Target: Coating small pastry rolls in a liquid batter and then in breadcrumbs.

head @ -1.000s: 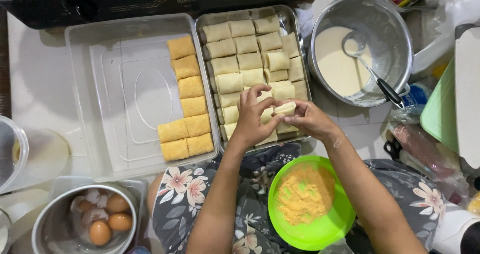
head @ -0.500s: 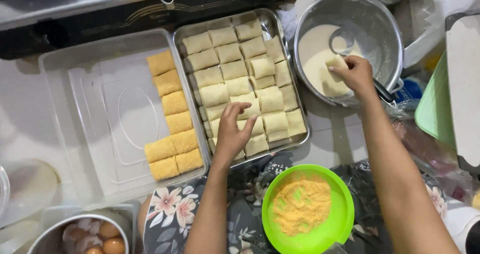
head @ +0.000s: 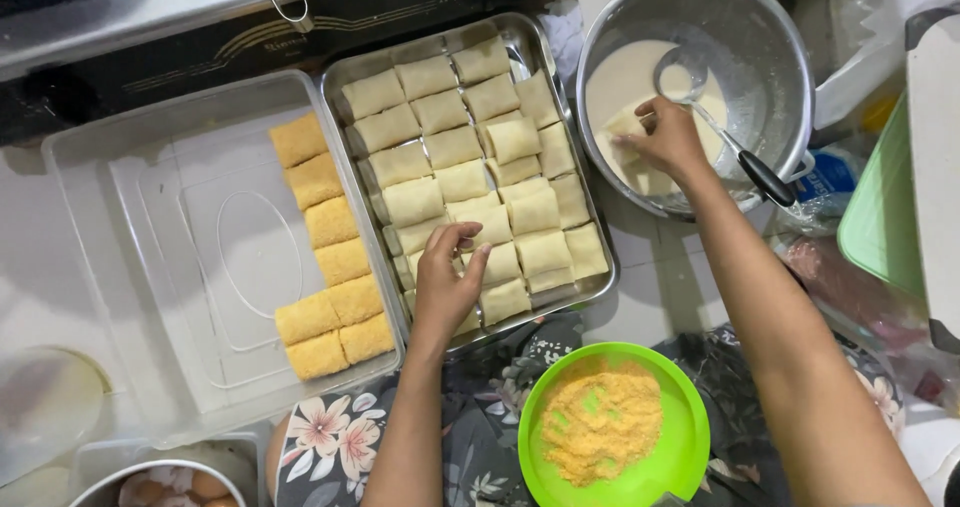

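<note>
Here your right hand (head: 668, 139) is inside the large metal pot (head: 790, 57), fingers closed around a pale folded roll (head: 628, 127) that it presses into the cream-coloured batter (head: 620, 82) at the pot's left side. A ladle (head: 690, 77) rests in the same batter just beside your knuckles, its dark handle running out toward the pot's lower right rim. Your left hand (head: 448, 279) lies over the near end of the steel tray (head: 560, 67), fingers loosely curled and touching the uncoated rolls (head: 450, 137) stacked there in rows; whether it has actually pinched one up, you cannot tell from this angle. To the left of that tray sits a clear plastic container (head: 150, 237), and along its right wall a column of breaded rolls (head: 325, 247) lies golden and close together. Just below the steel tray, on your lap over the floral cloth (head: 330, 437), a green bowl (head: 690, 437) holds orange breadcrumbs (head: 600, 427). At the bottom left corner a metal bowl of eggs (head: 165, 485) shows only in part.
</note>
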